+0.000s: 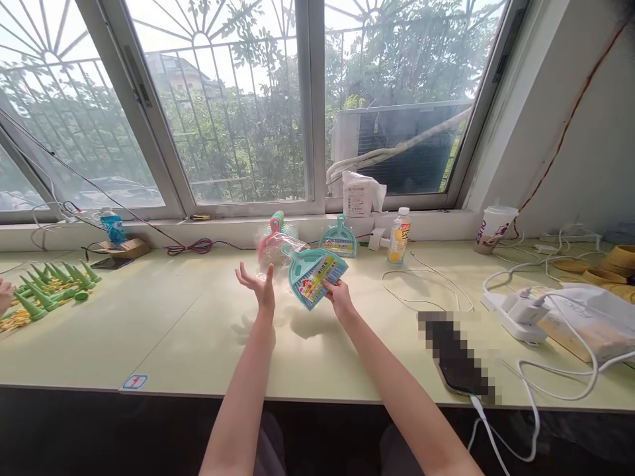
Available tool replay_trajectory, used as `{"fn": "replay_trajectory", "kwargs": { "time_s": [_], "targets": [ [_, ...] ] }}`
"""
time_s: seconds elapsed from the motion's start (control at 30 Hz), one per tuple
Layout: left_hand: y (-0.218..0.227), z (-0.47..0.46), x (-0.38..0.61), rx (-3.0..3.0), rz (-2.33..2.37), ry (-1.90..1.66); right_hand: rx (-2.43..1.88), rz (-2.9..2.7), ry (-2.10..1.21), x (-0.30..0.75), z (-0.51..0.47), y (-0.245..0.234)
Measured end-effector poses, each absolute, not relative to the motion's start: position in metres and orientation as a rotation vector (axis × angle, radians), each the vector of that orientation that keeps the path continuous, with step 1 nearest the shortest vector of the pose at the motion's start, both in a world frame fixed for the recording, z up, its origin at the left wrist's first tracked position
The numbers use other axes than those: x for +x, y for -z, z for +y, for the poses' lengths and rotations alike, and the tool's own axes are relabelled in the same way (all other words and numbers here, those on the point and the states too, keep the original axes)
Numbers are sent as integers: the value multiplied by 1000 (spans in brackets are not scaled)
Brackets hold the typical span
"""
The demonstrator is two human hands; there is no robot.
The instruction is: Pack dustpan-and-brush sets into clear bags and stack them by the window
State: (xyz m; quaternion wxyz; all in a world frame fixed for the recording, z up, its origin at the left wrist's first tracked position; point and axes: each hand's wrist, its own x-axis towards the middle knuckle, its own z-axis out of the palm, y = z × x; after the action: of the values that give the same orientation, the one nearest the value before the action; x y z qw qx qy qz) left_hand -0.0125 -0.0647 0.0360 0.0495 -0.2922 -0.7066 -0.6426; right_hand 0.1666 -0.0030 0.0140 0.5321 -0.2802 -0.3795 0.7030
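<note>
My right hand is closed on the lower edge of a small teal dustpan with a bright label, held up above the pale green table. My left hand is raised beside it, fingers spread, holding nothing. Just behind my left hand a clear plastic wrapper with a pink and teal brush lies on the table. A second teal dustpan stands further back near the window sill.
A drink bottle, a paper cup, a white packet, a phone, a power strip with white cables and a bag sit to the right. Green spikes and another person's hand are at far left.
</note>
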Motion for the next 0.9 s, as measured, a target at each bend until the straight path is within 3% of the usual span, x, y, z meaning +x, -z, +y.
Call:
{"fn": "replay_trajectory", "kwargs": {
  "time_s": [0.13,0.33,0.5,0.9],
  "targets": [
    [-34,-63,-28,-801,-2284,2464,-647,-930,-1694,167,-5,-15],
    [-29,-59,-31,-1267,-1857,3139,-638,-1036,-1725,171,-4,-17],
    [-31,-62,-16,-1615,-1602,3290,-625,-1086,-1709,172,-3,-18],
    [-22,-54,18,-1711,-1665,3436,-672,-1045,-1500,165,-7,-11]
  ]
}}
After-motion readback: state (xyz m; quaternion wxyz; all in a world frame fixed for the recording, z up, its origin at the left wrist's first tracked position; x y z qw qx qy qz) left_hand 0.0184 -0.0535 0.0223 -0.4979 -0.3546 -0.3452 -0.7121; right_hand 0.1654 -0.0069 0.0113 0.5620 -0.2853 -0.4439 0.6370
